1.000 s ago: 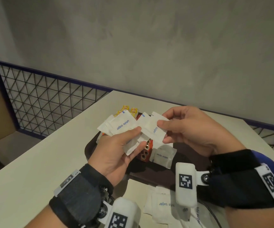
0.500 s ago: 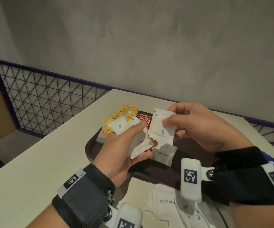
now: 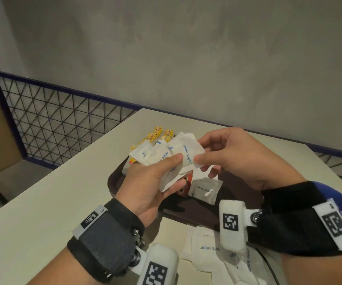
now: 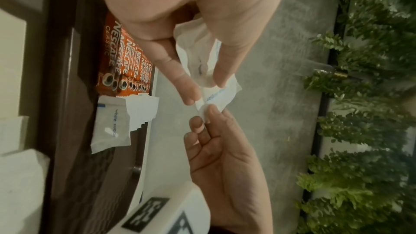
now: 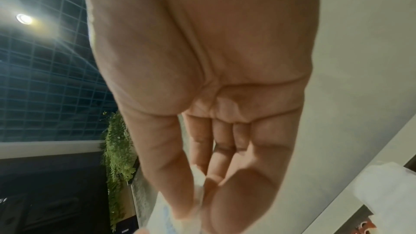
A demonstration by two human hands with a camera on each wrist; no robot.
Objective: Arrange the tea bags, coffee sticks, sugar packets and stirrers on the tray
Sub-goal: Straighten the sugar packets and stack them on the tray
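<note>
Surface: cream table (image 3: 42, 202), grey wall behind, wire-mesh railing (image 3: 63, 120) far left.
Tray: dark brown tray (image 3: 112, 182) mid-table, under both my hands.
Left hand: my left hand (image 3: 147, 186) grips a fanned bunch of sugar packets (image 3: 155, 155), thumb pressed on top, held above the tray.
Right hand: my right hand (image 3: 238, 159) pinches the rightmost packet (image 3: 186, 150) of that bunch between thumb and forefinger.
On tray: coffee sticks (image 4: 126, 56) in a row, orange-red; stacked sugar packets (image 3: 204, 190) just right of them; yellow tea bags (image 3: 157, 134) at far left.
Off tray: loose sugar packets (image 3: 205, 249) on the table at the near edge.
</note>
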